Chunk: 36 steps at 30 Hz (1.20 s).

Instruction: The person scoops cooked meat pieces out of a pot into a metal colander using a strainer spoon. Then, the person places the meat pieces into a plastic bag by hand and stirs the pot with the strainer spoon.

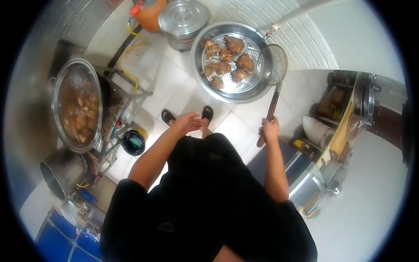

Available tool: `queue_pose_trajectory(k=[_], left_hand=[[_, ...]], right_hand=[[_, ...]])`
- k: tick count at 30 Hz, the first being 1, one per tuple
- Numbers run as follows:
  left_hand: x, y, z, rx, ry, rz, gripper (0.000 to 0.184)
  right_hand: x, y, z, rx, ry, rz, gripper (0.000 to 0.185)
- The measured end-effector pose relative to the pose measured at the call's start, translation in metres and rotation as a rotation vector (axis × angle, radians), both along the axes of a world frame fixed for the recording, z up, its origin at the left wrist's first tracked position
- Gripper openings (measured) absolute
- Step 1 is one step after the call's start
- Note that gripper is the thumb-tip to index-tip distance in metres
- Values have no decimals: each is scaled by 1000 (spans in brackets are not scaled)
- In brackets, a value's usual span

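1. One strainer (274, 101), handle (273, 108) held in R hand (270, 128), grip firm; mesh (279, 65) over basin (231, 97), R side, contact unclear.
2. Sev. meat pcs (245, 63) on perf. tray (233, 84) in basin.
3. L hand (188, 123): grip slack, wide, apart from basin.

One left hand (188, 123) and one right hand (270, 129) show mid-frame, with two sandals (208, 112) and one strainer (273, 102). The upper middle has one basin (238, 98), at least six meat pieces (245, 62) and one lidded pot (182, 26); the left has two open pots (71, 165).

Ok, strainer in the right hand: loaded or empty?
Empty: nothing shows in the strainer, and the basin rim is visible through it.
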State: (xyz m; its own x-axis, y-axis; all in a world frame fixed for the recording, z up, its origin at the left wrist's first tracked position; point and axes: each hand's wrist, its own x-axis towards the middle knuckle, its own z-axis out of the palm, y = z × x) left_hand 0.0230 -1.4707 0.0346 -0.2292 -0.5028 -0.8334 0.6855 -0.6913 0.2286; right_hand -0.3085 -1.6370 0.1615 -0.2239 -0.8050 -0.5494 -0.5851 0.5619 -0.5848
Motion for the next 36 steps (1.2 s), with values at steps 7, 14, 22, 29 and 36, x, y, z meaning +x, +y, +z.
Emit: queue_pose_trajectory(k=[7, 14, 22, 29, 36], left_hand=[[78, 75, -9, 21, -23, 181, 36], [144, 141, -3, 59, -101, 332, 32], [189, 222, 4, 106, -285, 470, 39], [200, 286, 34, 40, -257, 751, 40], [170, 371, 19, 131, -274, 1153, 36]], right_hand=[[-15, 52, 21, 144, -815, -357, 26], [15, 104, 99, 363, -1023, -287, 44], [196, 98, 128, 605, -698, 397, 49], [434, 103, 118, 187, -476, 1075, 23], [633, 89, 88, -829, 41, 1695, 26]])
